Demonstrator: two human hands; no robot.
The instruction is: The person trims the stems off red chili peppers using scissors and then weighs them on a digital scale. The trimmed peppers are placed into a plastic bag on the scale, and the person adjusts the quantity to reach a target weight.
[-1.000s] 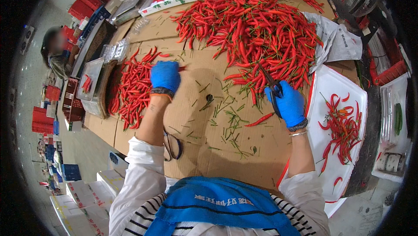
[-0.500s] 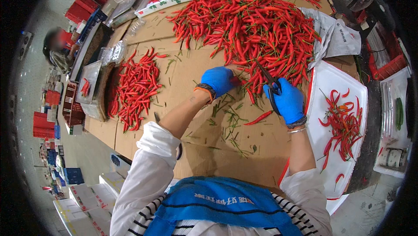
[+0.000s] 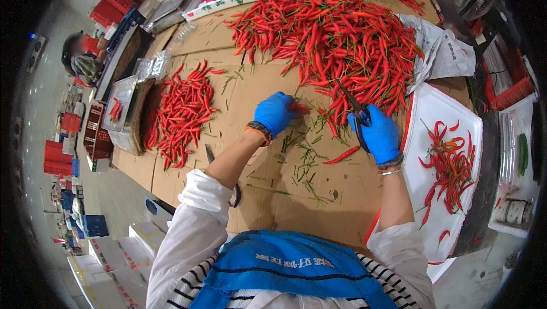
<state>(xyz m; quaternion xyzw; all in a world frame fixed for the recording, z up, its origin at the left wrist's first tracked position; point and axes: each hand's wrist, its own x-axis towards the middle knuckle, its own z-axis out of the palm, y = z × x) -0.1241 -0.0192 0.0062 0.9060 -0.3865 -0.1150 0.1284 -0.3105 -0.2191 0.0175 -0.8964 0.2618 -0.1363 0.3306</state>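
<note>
From the head view, the left hand (image 3: 275,113), in a blue glove, has its grip closed on a red chili pepper (image 3: 298,106) at the near edge of the large heap of red chili peppers (image 3: 336,41) on the cardboard-covered desk (image 3: 285,195). The right hand (image 3: 379,135), also blue-gloved, has its grip clamped on dark scissors (image 3: 350,101), blades pointing into the heap. A single red chili (image 3: 343,155) lies between the hands among green stem trimmings (image 3: 302,161). A smaller pile of trimmed red chilies (image 3: 182,112) lies to the left; a white tray (image 3: 439,195) with chilies sits to the right.
</note>
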